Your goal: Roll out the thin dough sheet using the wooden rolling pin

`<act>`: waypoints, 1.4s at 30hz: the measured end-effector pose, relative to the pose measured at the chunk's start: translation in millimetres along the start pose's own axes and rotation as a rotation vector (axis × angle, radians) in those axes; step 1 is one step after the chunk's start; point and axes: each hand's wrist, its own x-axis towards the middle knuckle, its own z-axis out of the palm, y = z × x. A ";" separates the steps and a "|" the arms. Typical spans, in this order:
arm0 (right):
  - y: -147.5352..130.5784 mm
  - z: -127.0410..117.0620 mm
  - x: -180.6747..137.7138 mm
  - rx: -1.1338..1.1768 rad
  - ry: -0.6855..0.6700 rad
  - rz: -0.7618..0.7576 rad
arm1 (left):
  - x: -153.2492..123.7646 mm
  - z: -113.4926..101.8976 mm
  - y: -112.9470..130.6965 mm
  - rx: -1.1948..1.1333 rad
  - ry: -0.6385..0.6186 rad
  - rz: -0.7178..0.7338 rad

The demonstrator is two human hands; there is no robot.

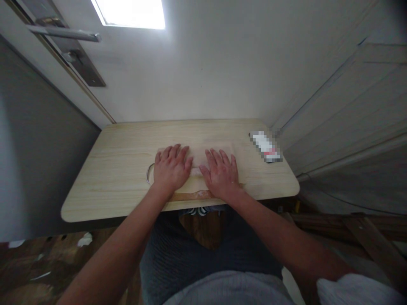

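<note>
The pale strip (195, 171) lay across a board (195, 184), showing between both hands. Left hand (172, 167) and right hand (221, 173) rested palm-down, fingers outstretched and uncurled (from where I stood, their undersides were hidden). The table (108, 169) ran wider, bearing a pixelated oblong (266, 146) rightward; beyond stood a door (203, 63).

1. The view comes from 1 camera on the person's head, above the near side of the tabletop (104, 169), looking forward and steeply down.
2. It faces the far door (222, 63), with the lap (168, 245) nearest.
3. It is near: the left hand (172, 169) and right hand (221, 173) sit mid-view, yet all 4 tabletop corners fit.
</note>
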 end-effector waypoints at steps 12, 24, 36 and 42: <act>-4.0 2.3 -15.4 0.036 0.094 0.000 | -13.2 -0.8 0.7 -0.008 0.038 0.004; 8.6 7.5 21.6 0.066 0.114 -0.054 | 16.3 8.3 -5.5 -0.016 0.101 -0.041; 16.0 4.8 73.7 0.081 0.115 -0.047 | 47.9 -2.1 -12.8 -0.024 0.135 -0.055; 11.8 9.6 99.4 0.017 0.009 -0.066 | 76.3 6.7 -19.2 -0.023 0.055 -0.051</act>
